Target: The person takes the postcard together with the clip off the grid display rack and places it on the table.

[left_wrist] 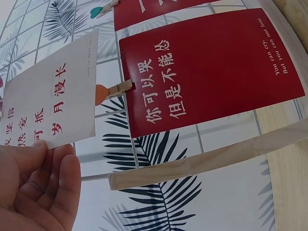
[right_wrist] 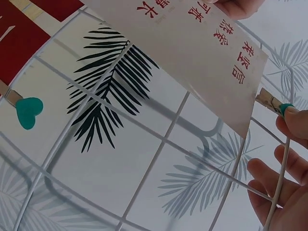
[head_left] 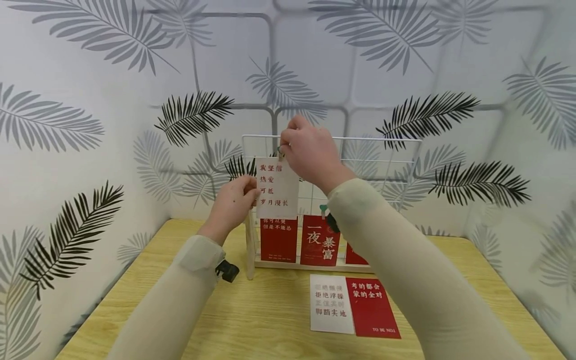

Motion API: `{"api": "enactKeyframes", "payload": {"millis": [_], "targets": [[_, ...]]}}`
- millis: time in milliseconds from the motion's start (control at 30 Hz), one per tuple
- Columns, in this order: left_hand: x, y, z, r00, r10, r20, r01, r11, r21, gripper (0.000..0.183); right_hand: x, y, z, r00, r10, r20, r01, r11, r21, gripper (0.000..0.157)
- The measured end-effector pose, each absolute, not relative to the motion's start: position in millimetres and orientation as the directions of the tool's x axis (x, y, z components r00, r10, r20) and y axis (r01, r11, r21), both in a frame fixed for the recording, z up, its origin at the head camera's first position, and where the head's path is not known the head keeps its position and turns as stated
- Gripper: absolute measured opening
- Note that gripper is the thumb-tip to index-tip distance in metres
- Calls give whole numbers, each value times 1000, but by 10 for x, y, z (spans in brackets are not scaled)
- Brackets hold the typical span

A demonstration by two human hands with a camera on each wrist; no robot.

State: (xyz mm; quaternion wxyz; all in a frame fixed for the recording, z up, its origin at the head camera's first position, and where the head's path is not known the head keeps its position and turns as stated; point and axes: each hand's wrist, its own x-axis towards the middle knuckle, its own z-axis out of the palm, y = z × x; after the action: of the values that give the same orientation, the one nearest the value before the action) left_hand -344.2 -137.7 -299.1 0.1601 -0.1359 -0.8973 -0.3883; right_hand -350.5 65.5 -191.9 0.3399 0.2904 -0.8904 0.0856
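Note:
A white card (head_left: 276,187) with red Chinese characters stands upright against the upper left of a white wire grid rack (head_left: 382,139). My left hand (head_left: 231,205) pinches its left edge low down, thumb in front, as the left wrist view shows. At the card's top edge is a small wooden clothespin (right_wrist: 269,101) with a green end. My right hand (head_left: 312,152) pinches this clothespin by the green end, with other fingers reaching behind the grid's wire. Below the white card hangs a red card (left_wrist: 207,72), held by a clothespin with an orange end (left_wrist: 102,94).
Another red card (head_left: 320,252) hangs beside the first, under a clothespin with a green heart (right_wrist: 29,113). The rack has a wooden foot bar (head_left: 279,264). On the wooden table (head_left: 252,320) lie a white card (head_left: 332,322) and a red card (head_left: 371,315), side by side.

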Motion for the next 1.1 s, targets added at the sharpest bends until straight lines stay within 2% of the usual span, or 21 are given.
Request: {"api": "enactKeyframes", "payload": {"millis": [233, 533, 900, 1100], "targets": [[-3374, -1390, -3003, -899, 155, 410, 403, 658, 635, 7, -3508, 728, -1952, -553, -452, 700, -633, 774, -1, 11], [-3300, -1391, -3062, -908, 187, 374, 398, 663, 635, 7, -3385, 818, -1951, -461, -473, 751, -660, 748, 65, 12], [-3110, -1300, -3280, -924, 218, 314, 380, 591, 711, 4, -3208, 1034, -2150, -422, -513, 747, -719, 692, 69, 13], [-3034, -1244, -3386, -938, 227, 262, 345, 538, 769, 8, -3140, 1152, -2274, -444, -521, 729, -729, 683, 44, 12]]}}
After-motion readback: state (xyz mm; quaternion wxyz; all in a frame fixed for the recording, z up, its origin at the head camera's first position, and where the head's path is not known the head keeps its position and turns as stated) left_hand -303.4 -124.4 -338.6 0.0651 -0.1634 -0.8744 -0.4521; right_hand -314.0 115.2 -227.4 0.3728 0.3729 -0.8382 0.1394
